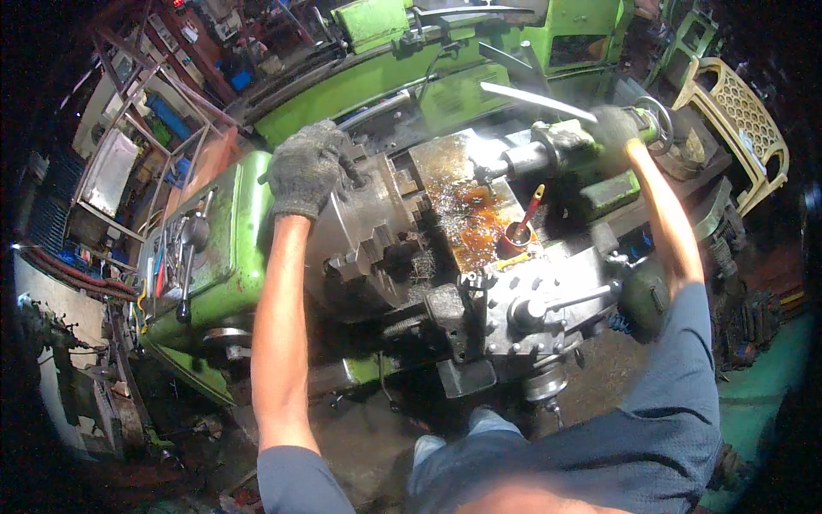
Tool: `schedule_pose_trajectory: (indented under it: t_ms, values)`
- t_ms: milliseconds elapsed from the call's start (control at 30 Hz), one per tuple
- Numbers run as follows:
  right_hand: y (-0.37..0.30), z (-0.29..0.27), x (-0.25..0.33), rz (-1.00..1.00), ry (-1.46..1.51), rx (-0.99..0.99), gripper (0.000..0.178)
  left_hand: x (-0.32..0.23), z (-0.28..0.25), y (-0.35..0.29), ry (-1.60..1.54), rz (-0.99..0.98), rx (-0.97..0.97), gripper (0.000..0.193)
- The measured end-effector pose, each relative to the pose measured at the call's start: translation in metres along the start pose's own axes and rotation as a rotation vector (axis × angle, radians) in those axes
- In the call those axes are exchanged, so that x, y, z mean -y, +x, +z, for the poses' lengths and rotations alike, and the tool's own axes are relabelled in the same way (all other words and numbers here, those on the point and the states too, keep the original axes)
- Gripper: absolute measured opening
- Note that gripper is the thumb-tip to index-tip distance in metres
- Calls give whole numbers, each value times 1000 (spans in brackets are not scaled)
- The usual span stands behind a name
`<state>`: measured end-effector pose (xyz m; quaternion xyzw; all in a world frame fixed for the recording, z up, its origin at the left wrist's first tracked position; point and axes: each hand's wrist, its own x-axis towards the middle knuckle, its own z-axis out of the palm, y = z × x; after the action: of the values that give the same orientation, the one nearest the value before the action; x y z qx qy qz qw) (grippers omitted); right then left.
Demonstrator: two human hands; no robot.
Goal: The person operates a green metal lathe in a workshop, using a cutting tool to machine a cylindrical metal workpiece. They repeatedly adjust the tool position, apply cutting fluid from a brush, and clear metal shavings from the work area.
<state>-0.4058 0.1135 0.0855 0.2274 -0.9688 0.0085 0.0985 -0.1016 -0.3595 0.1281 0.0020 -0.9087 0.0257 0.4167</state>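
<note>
My left hand (304, 170), in a dark grey work glove, is at the upper left rim of a big lathe chuck (364, 214). Its fingers curl over the rim. Stepped jaws stand out from the chuck's face. Over at the tailstock (561, 146), my gloved right hand (615, 130) is closed around the near end of a long pale metal bar (539, 101); its fingers are partly blurred. Between the chuck and tailstock, a brush with a red handle (535, 201) leans in a small red pot (515, 240), next to brown oily liquid on the bed plate (445, 176).
The green headstock (248, 223) carries loose tools and a lever on top. A tool post with a handle (548, 304) sits near my body. Right of the tailstock are a handwheel (658, 124) and a beige plastic chair (736, 128). Another green machine (462, 94) stands behind.
</note>
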Motion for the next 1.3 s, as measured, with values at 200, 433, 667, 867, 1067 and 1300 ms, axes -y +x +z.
schedule_pose_trajectory:
  t_ms: [200,433,667,867,1067,1300]
  values:
    - [-216,56,-50,4,1,42,37,-23,-37,-14,311,-59,-16,27]
    - [-424,80,-15,407,384,329,35,-99,-70,-37,-94,302,-58,31]
    - [-450,70,31,601,561,405,42,-71,23,88,356,280,276,28]
    - [-427,73,60,594,699,468,56,6,40,110,305,24,540,38]
    - [-421,90,56,506,761,454,55,-2,17,67,149,-72,543,40]
    - [-389,53,16,432,777,188,28,-2,9,17,58,78,304,42]
